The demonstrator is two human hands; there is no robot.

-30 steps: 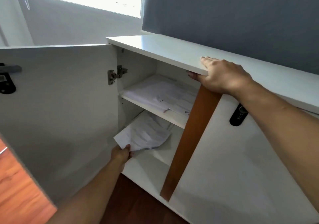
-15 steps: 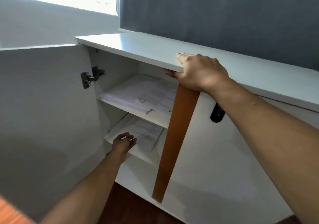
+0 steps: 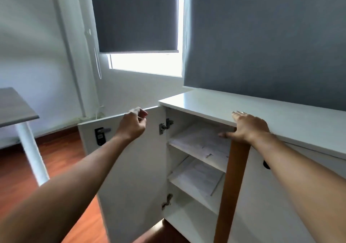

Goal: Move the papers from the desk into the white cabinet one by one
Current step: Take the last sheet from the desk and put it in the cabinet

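Observation:
The white cabinet stands open in front of me. Its left door is swung out towards me. Papers lie on the upper shelf, and another sheet lies flat on the shelf below. My left hand is at the top edge of the open door with its fingers curled over that edge; it is blurred. My right hand holds the front edge of the cabinet top, fingers flat on top and thumb underneath. Neither hand holds a paper.
The grey desk with a white leg stands at the far left on the wooden floor. The right door's brown edge stands just below my right hand. A black lock handle sits on the open door. Window blinds hang behind.
My left hand let go of the paper on the lower shelf and rose to the top edge of the open door. My view lifted. The right hand stayed on the cabinet top.

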